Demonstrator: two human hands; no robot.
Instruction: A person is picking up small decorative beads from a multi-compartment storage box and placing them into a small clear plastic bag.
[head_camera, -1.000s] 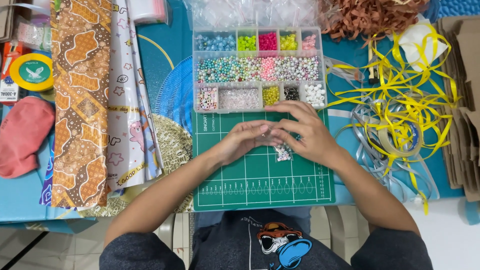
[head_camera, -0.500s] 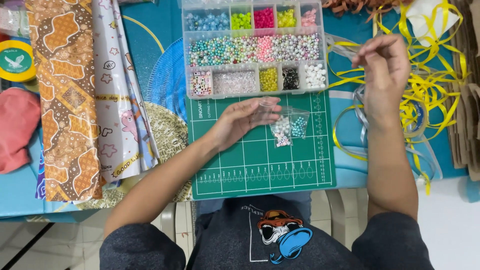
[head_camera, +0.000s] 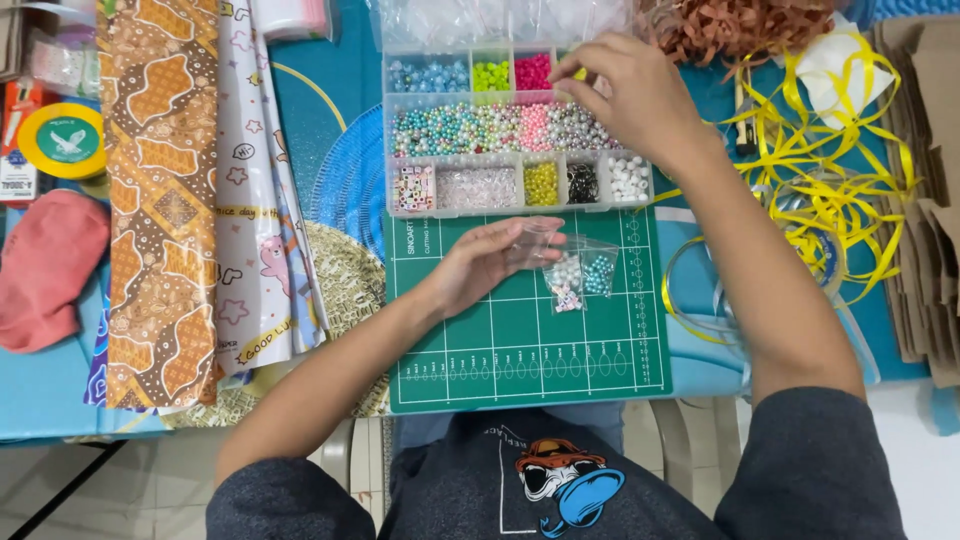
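Crowded craft table, green cutting mat (head_camera: 520, 340) at the near edge. Left hand (head_camera: 490, 262) is pinching a clear plastic baggie (head_camera: 533, 243) open over it; right hand (head_camera: 625, 95) is curling fingertips into the bead organizer's (head_camera: 515, 130) back row. Bead-picking step, I'd guess, and dropping them in needs careful aim.

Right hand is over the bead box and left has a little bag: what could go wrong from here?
1. The right hand pinches over the bead box with its compartments uncovered; a dropped bead may land in the wrong colour.
2. The left hand holds the small clear bag only by its fingertips, so it may sag or slip.
3. The filled bead bags lie loose on the green cutting mat, easy to knock.
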